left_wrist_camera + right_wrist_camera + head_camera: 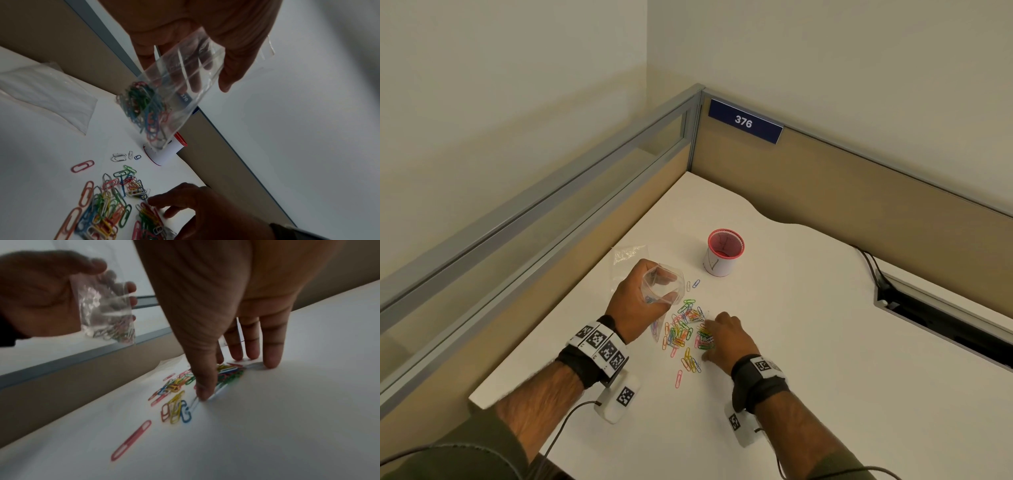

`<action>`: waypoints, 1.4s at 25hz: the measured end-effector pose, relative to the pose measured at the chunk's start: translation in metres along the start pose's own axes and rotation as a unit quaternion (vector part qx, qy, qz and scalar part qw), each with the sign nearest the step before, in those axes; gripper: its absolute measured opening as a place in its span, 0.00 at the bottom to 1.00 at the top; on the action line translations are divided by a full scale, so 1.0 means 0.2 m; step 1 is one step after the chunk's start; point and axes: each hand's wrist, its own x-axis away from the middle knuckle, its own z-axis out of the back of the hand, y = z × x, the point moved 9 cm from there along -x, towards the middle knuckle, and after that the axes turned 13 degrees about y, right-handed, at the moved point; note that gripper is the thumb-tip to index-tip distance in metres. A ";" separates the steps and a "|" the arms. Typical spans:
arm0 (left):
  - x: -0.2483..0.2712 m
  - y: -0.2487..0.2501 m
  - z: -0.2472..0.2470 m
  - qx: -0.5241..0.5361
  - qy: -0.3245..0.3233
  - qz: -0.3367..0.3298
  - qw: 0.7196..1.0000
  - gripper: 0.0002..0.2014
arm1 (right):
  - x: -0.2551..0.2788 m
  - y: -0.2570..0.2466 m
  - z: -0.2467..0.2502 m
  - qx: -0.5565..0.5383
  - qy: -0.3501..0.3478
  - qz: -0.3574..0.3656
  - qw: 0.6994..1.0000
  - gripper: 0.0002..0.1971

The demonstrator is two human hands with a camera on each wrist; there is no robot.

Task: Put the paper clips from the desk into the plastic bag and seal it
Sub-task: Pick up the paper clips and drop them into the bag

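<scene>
**Many clips left on the desk, bag only part filled**

Seen from the head camera, the plastic bag (661,291) is held above the desk (808,342) by the left hand (640,298), whose fingers are curled round its mouth to keep it spread. The right hand (726,339) is laid on the right edge of the loose paper clips (683,334), fingers bent down onto them. A spill is judged the main risk: the bag's mouth is narrow, and a bunched handful could be dropped beside it. A red-rimmed cup (722,253) stands just beyond the pile, and a second clear bag (628,255) lies flat near the partition (585,192); neither is judged to block the way. Two stray clips (692,285) lie apart near the cup and could be overlooked.

From the left wrist, a tangle of coloured clips is seen low in the bag (roughly a third of it, by judgement). If the bag is tilted further, these could slide out, since the seal is not yet pressed.

From the right wrist, the thumb (202,391) and fingertips (271,363) are pressed around a cluster of clips on the desk; whether any are actually pinched cannot be told. Flat wire is judged hard to lift from the smooth top, so some may be slid away instead.
</scene>
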 end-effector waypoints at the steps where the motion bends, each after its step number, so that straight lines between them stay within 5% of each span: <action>1: 0.00 0.00 0.00 0.000 -0.001 -0.001 1.000 0.26 | 0.00 -0.03 -0.01 0.012 0.005 0.013 1.000 0.26; 8: -0.03 0.01 0.01 -0.002 -0.002 -0.004 1.000 0.23 | -0.02 -0.12 0.02 0.035 0.058 0.038 0.997 0.10; 15: -0.05 0.00 0.02 -0.006 0.001 -0.002 1.000 0.23 | -0.08 0.00 0.18 -0.076 0.100 -0.056 0.990 0.10; 19: -0.05 0.00 0.01 -0.006 0.000 0.002 1.000 0.21 | -0.03 -0.01 0.49 -0.259 0.186 -0.085 0.944 0.06; 24: -0.05 0.01 -0.02 -0.005 0.000 -0.004 1.000 0.21 | 0.02 -0.24 0.91 -0.421 0.230 -0.033 0.877 0.07; 32: -0.05 0.05 -0.05 -0.028 -0.002 -0.003 1.000 0.23 | 0.00 -0.61 0.92 -0.302 0.178 0.064 0.934 0.10; 35: -0.05 0.06 -0.04 -0.025 0.004 -0.016 1.000 0.22 | 0.01 -0.61 0.95 -0.311 0.197 0.063 0.928 0.08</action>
